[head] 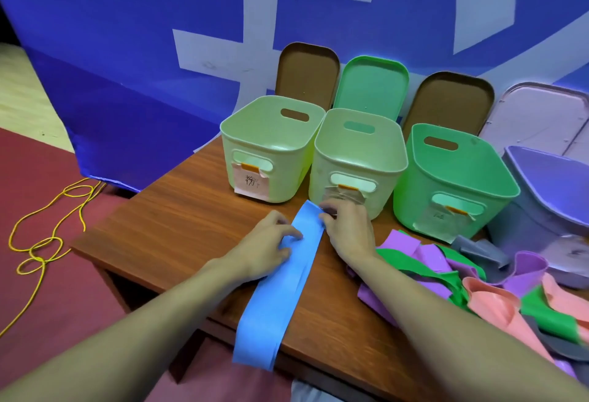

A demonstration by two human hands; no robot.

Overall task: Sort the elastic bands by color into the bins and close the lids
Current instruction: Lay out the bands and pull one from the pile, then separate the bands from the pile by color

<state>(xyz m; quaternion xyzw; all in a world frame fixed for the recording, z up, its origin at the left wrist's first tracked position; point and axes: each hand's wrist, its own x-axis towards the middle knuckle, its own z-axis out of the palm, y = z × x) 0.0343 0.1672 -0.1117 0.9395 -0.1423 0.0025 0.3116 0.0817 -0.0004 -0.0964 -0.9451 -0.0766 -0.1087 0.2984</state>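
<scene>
A long blue elastic band (274,299) lies flat on the wooden table (178,229), its near end hanging over the front edge. My left hand (264,250) pinches its left edge partway along. My right hand (347,228) pinches the band's far end, close to the front of the middle pale-green bin (357,159). A pile of purple, green, pink and grey bands (471,283) lies at the right. A second pale-green bin (267,143) stands left, a green bin (452,178) right, and a lilac bin (551,197) far right. All are open.
Two brown lids (307,72), a green lid (371,83) and a lilac lid (541,115) lean against the blue banner behind the bins. Paper labels hang on the bin fronts. A yellow cord (44,242) lies on the red floor at the left.
</scene>
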